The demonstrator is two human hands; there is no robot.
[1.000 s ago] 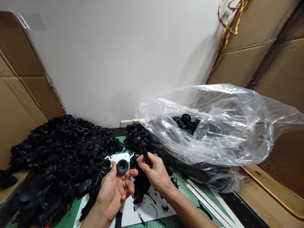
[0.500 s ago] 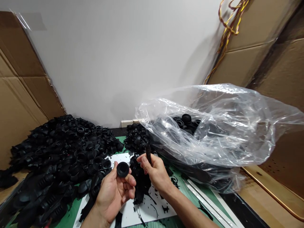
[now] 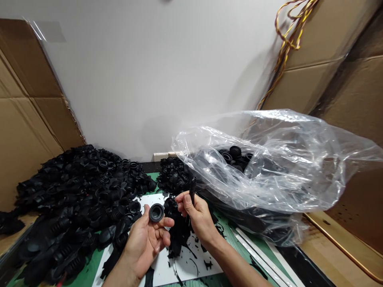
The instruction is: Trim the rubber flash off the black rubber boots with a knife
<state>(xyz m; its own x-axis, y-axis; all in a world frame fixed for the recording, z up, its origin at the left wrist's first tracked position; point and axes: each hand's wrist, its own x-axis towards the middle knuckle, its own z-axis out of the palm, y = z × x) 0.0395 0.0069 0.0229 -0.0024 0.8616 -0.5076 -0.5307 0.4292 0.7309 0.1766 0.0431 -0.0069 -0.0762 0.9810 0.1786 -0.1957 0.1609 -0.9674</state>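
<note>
On the green bench (image 3: pixel 93 260), the clear bag (image 3: pixel 287 171) could sag toward the right hand (image 3: pixel 199 217) if its slack film slides; the rubber part (image 3: pixel 156 212), above the white board (image 3: pixel 161 269), could drop if the left hand's (image 3: pixel 149 239) light fingertip hold slackens. Counted: one bag, a left heap (image 3: pixel 83 191) and a middle heap (image 3: pixel 173 173) (too tangled to number), one board, two hands, apart, the right gripping one dark tool (image 3: pixel 192 191), the left one part.

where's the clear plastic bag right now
In the head view, the clear plastic bag is on the right, beyond and to the right of the right grip, with round black parts visible inside.
</note>
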